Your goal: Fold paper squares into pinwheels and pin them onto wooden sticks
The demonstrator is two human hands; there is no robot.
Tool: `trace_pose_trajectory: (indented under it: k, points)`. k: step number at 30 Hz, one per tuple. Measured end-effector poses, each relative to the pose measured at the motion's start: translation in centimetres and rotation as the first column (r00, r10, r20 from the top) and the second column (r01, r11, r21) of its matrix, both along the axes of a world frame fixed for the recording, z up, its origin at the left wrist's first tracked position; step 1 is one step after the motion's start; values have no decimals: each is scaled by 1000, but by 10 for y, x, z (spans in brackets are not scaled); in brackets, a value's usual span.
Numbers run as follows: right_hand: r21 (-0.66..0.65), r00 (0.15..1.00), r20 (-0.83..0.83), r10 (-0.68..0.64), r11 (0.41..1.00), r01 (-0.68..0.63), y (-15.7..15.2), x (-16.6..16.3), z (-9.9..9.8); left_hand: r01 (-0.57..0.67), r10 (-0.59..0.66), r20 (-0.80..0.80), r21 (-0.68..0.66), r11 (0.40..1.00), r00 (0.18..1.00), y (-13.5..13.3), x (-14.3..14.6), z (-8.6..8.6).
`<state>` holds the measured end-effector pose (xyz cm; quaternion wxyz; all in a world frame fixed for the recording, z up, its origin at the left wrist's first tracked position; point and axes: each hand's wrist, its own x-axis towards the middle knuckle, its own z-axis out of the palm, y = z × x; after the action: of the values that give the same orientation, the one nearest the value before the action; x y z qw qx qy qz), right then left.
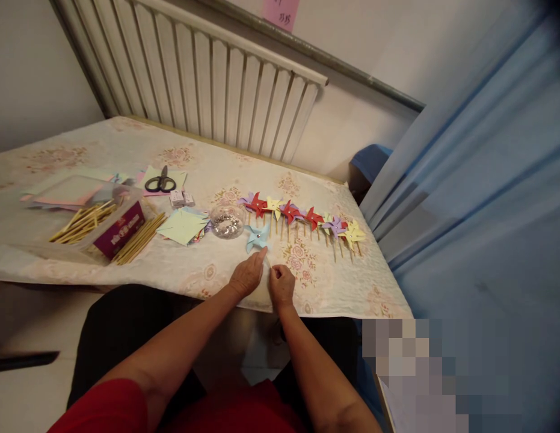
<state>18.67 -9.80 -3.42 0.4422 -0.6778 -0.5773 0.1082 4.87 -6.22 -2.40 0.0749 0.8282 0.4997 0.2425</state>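
A light blue paper pinwheel (257,238) lies low over the tablecloth in front of me. My left hand (248,275) is closed at its lower edge, the fingertips against the paper blade and the top of the stick. Just to the right, my right hand (282,286) pinches the thin stick (268,261) below the pinwheel head. Behind the pinwheel sits a clear round dish (228,222) of small shiny metal pieces. Finished-looking pinwheels in red (289,211), yellow (353,234) and purple (336,226) lie in a row to the right, sticks toward me.
Cut paper squares (184,226) lie left of the dish, near small white boxes (181,198). Black-handled scissors (161,181) rest on more paper. A plastic box (99,249) of sticks stands at left, with loose sticks (139,239) beside it. A radiator (207,72) and blue curtain (478,180) border the table.
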Motion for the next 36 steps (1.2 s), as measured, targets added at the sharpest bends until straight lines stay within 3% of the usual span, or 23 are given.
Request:
trace_pose_trajectory:
  k: [10,36]
  points:
    - [-6,1000,-3,14,1000,-14,0,1,0,-6,6,13,71,997,1000,6,2,-9]
    - [-1,999,-33,4,1000,-4,-1,1,4,-48,44,61,72,996,997,9,2,-18]
